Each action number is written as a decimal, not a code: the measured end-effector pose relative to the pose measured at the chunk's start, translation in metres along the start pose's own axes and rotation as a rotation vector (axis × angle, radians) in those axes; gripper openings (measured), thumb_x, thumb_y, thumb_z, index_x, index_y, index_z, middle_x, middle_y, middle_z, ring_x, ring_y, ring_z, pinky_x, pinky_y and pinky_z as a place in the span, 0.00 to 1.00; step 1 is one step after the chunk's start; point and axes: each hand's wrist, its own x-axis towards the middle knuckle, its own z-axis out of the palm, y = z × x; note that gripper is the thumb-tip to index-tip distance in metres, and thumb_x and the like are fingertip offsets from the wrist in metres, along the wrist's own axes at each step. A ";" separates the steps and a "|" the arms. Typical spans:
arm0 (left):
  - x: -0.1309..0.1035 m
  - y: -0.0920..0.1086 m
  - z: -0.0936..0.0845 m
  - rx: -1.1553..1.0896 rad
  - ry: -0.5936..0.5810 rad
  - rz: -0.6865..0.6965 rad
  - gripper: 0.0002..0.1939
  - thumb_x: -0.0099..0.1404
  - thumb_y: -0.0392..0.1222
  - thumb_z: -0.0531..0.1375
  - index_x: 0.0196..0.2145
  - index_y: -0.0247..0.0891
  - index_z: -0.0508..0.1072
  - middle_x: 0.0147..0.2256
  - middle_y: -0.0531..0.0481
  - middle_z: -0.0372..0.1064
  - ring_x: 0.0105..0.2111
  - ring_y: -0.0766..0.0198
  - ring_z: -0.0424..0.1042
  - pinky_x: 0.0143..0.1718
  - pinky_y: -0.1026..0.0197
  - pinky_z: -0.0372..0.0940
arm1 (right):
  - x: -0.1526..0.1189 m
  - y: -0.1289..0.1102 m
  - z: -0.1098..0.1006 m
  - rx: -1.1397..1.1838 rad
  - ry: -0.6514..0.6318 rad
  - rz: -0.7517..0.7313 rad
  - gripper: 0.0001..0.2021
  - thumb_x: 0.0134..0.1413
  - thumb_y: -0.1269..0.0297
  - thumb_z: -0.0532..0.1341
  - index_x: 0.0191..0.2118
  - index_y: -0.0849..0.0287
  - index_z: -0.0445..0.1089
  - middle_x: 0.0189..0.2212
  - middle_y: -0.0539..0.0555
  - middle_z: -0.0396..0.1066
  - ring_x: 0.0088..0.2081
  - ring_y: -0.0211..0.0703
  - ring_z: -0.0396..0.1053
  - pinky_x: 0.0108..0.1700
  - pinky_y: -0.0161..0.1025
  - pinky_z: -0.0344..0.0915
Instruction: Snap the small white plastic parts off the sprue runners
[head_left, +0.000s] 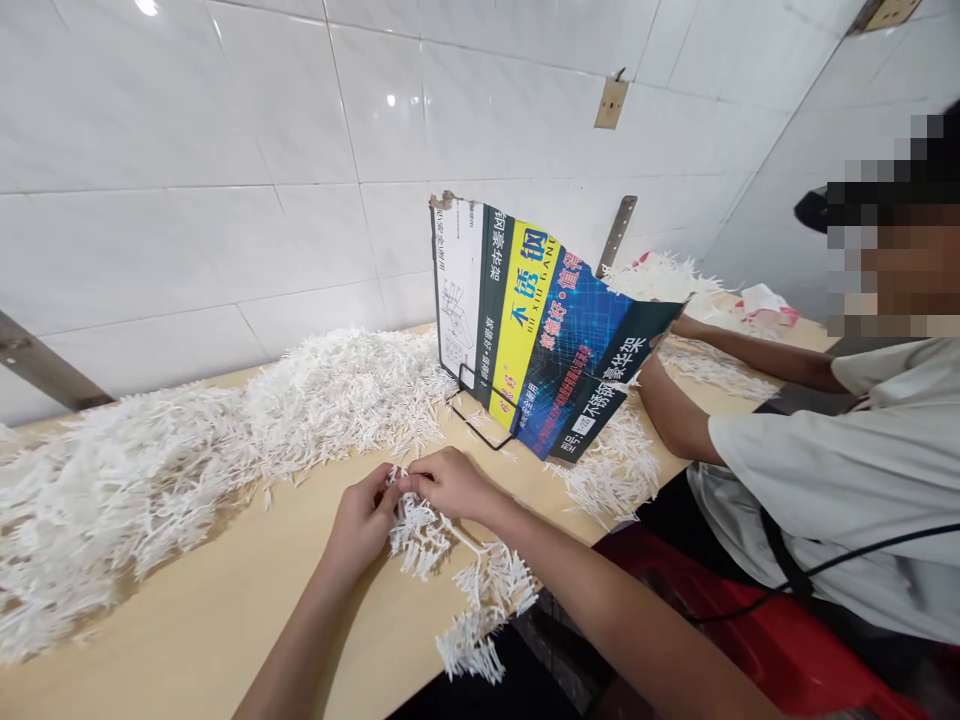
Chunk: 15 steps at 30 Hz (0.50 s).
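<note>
Work at the table [281, 570] with both hands joined at one point of the white strand [491, 585]. The left hand [364, 515] and the right hand [454, 482] meet fingertip to fingertip at its upper end, each grip narrow and pinching a small portion of the material; the exact point of contact is partly hidden by the fingers. Apply light pressure, since the fine prongs look easily bent or broken. Use one hand to steady and the other to manipulate, so that neither pulls against the other. Support the trailing length: it runs beneath the right wrist toward the near edge of the table, where its own weight could drag on the pinched end. Check that the right forearm does not snag the tufts. The strand is matte white and irregular, made up of bushy clusters of thin, forked prongs joined by a slender stem, which is exposed between two clusters. Its lowest cluster lies at or over the table edge; whether it hangs free cannot be told. Similar pieces form a large, tangled pile [217, 460] beyond and left of the hands. A printed cardboard sheet [517, 330] stands beyond the right hand.
</note>
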 end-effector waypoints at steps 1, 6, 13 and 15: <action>0.001 0.001 0.000 -0.013 -0.023 -0.007 0.16 0.68 0.53 0.59 0.30 0.39 0.68 0.22 0.55 0.62 0.25 0.64 0.61 0.28 0.63 0.55 | 0.000 0.001 0.001 0.028 0.024 0.000 0.17 0.64 0.61 0.63 0.23 0.59 0.73 0.18 0.47 0.65 0.25 0.36 0.57 0.31 0.35 0.46; 0.006 0.008 -0.003 -0.091 -0.097 -0.016 0.17 0.66 0.54 0.62 0.37 0.36 0.75 0.24 0.54 0.62 0.25 0.65 0.59 0.27 0.64 0.54 | -0.005 0.004 0.005 0.151 0.151 0.032 0.20 0.64 0.63 0.61 0.20 0.60 0.68 0.15 0.45 0.58 0.23 0.34 0.53 0.30 0.35 0.48; -0.001 0.012 -0.007 -0.207 -0.171 -0.115 0.21 0.63 0.57 0.63 0.41 0.34 0.79 0.26 0.49 0.71 0.24 0.63 0.63 0.26 0.63 0.56 | -0.005 0.005 0.000 0.411 0.430 0.325 0.19 0.67 0.57 0.55 0.25 0.58 0.70 0.18 0.48 0.64 0.23 0.38 0.61 0.30 0.35 0.58; -0.003 0.011 -0.008 -0.202 -0.104 -0.107 0.24 0.63 0.58 0.63 0.44 0.35 0.79 0.26 0.49 0.71 0.24 0.63 0.64 0.26 0.62 0.57 | -0.003 0.002 -0.001 0.398 0.412 0.260 0.15 0.66 0.61 0.55 0.29 0.58 0.73 0.23 0.50 0.69 0.27 0.39 0.66 0.33 0.35 0.62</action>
